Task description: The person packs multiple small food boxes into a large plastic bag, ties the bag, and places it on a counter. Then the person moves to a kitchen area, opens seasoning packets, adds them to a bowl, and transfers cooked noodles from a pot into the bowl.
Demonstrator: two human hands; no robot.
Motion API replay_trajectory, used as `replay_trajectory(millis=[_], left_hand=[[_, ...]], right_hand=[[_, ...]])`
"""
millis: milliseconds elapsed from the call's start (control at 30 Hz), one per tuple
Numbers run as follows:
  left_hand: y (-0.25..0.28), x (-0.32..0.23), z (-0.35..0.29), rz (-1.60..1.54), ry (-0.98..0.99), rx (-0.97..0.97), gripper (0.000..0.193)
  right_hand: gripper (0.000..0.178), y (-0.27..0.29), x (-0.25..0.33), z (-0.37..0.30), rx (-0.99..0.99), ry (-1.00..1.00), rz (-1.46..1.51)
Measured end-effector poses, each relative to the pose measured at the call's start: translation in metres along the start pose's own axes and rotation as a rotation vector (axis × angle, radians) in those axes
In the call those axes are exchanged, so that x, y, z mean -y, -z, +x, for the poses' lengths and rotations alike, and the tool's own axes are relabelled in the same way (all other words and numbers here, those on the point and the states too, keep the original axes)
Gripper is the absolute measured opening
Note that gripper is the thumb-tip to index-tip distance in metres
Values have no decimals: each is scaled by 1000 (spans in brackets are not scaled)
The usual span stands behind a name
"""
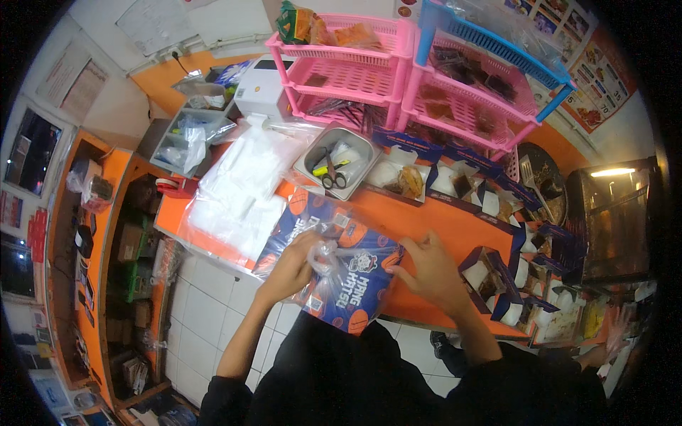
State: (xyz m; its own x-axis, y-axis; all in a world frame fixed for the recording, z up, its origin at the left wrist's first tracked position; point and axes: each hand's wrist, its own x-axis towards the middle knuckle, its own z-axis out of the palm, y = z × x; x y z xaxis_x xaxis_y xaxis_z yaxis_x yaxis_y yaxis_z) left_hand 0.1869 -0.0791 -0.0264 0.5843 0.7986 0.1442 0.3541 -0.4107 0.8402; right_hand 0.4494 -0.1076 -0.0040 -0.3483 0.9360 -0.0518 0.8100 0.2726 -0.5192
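Observation:
A blue and orange cardboard food box (pixel 352 284) sits inside a clear plastic bag (pixel 325 259), held over the counter's front edge. My left hand (pixel 293 268) is closed on the gathered top of the bag, at the box's left. At the box's right edge, my right hand (pixel 433 270) has thumb and fingers around the bagged corner; its contact there is partly hidden. Another blue and orange box (pixel 302 206) lies just behind. White plastic bags (pixel 241 184) are spread flat to the left. A metal tub (pixel 339 160) holds dark scissors (pixel 332 172) and a yellow marker.
Open boxes with rice and food (pixel 412 177) line the orange counter's (pixel 426 227) back and right. Pink racks (pixel 348 71) rise behind, beside a white printer (pixel 263 89). Another person's gloved hand (pixel 621 330) is at far right. Wooden shelves (pixel 106 284) stand left.

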Motion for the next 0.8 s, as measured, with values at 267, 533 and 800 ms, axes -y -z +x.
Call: replay_trajectory(millis=[267,533,800], left_hand=[[-5,-10,3,97,-41,-263,19],[-22,3,-15,175,47,-432,16],[-17,-5,-13,20,172,-445,23]], right_hand=[[19,-43,70,51,-378,380,523],[12,-30,1,126,519,405,991],[21,-96,-116,286,-55,254,-157]])
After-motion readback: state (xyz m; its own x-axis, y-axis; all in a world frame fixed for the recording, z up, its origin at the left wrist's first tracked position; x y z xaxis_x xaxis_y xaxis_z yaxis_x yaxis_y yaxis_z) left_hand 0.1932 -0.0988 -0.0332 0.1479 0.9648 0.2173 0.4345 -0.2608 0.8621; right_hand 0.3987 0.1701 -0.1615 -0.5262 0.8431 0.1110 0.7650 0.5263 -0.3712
